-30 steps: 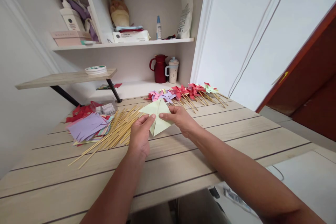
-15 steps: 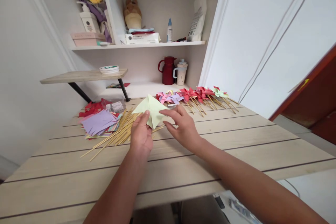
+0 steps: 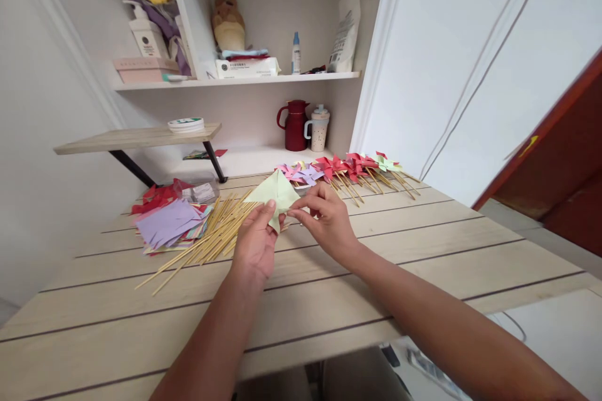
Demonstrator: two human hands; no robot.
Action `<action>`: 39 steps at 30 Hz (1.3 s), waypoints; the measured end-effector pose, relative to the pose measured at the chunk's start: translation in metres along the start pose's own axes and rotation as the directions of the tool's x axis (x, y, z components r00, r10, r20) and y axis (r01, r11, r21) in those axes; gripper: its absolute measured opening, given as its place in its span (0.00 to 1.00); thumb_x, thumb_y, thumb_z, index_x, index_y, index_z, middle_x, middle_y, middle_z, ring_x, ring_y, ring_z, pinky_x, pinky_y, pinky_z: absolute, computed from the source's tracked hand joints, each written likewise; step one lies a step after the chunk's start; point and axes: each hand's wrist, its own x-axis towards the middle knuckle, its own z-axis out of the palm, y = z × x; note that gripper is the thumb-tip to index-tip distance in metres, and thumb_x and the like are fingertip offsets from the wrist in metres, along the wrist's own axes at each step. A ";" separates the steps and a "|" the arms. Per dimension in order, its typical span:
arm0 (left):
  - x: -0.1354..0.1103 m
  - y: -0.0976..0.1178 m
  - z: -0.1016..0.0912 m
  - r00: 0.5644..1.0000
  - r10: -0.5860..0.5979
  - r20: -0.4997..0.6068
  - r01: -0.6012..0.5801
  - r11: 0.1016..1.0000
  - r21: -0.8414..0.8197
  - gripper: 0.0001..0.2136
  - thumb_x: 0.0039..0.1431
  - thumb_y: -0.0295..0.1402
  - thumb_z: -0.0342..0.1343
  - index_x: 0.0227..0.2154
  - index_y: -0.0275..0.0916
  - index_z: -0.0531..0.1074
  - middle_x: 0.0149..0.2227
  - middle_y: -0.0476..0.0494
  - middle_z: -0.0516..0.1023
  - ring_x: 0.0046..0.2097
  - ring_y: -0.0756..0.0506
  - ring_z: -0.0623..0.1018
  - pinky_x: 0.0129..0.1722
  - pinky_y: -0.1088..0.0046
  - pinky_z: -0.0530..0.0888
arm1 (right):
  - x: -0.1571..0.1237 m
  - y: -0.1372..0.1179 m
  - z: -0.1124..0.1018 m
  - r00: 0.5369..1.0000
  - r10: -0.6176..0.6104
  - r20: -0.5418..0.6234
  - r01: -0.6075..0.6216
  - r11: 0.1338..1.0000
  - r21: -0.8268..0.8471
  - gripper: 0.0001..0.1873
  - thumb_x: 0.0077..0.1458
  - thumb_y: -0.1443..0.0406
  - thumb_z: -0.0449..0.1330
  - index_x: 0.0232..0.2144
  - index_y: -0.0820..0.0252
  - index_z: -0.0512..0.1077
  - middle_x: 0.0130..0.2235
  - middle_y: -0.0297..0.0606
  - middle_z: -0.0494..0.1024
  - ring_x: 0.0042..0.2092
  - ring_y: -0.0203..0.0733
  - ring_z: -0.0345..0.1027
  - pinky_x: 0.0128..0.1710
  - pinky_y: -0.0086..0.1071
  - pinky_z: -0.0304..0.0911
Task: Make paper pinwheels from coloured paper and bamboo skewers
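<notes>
Both hands hold a pale green folded paper (image 3: 277,193) just above the wooden table (image 3: 329,301). My left hand (image 3: 256,244) pinches its lower edge with thumb and fingers. My right hand (image 3: 324,219) pinches the paper's right corner with its fingertips. A heap of thin bamboo sticks (image 3: 207,238) lies just left of my left hand. Beyond it is a pile of purple and red paper squares (image 3: 169,222). A row of finished paper pinwheels (image 3: 343,169) on sticks lies behind my right hand.
A small clear box (image 3: 204,191) sits by the paper pile. At the back stand a red jug (image 3: 295,125) and a speckled cup (image 3: 318,128). A low wooden shelf (image 3: 136,136) holds a tape roll (image 3: 186,124). An upper shelf carries bottles and boxes.
My right hand, which had let go and hovered open beside the paper, has come back and pinched its right corner. The left hand kept its hold. The camera view shifted slightly.
</notes>
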 end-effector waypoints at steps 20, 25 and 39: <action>0.001 -0.002 0.001 0.997 0.062 0.055 -0.063 0.998 0.030 0.09 0.46 0.28 0.73 0.29 0.36 0.77 0.34 0.48 0.80 0.30 0.54 0.76 0.33 0.78 0.74 | 0.005 0.003 -0.002 0.974 0.219 0.058 -0.227 0.943 0.243 0.10 0.55 0.57 0.69 0.26 0.54 0.80 0.32 0.35 0.69 0.35 0.39 0.62 0.34 0.34 0.61; 0.002 -0.004 -0.001 0.992 0.082 0.098 -0.089 0.994 0.063 0.12 0.43 0.31 0.75 0.29 0.37 0.78 0.32 0.49 0.80 0.30 0.54 0.75 0.33 0.78 0.72 | 0.006 0.002 -0.001 0.972 0.229 0.054 -0.236 0.940 0.247 0.06 0.53 0.63 0.70 0.26 0.56 0.80 0.31 0.34 0.69 0.34 0.38 0.62 0.34 0.34 0.60; -0.002 -0.006 0.001 0.987 0.078 0.143 -0.095 0.989 0.116 0.18 0.35 0.35 0.78 0.30 0.36 0.80 0.33 0.48 0.80 0.31 0.53 0.74 0.33 0.77 0.72 | 0.008 0.003 -0.001 0.953 0.304 -0.014 -0.289 0.919 0.268 0.09 0.51 0.62 0.70 0.22 0.57 0.77 0.30 0.34 0.70 0.33 0.38 0.62 0.33 0.33 0.61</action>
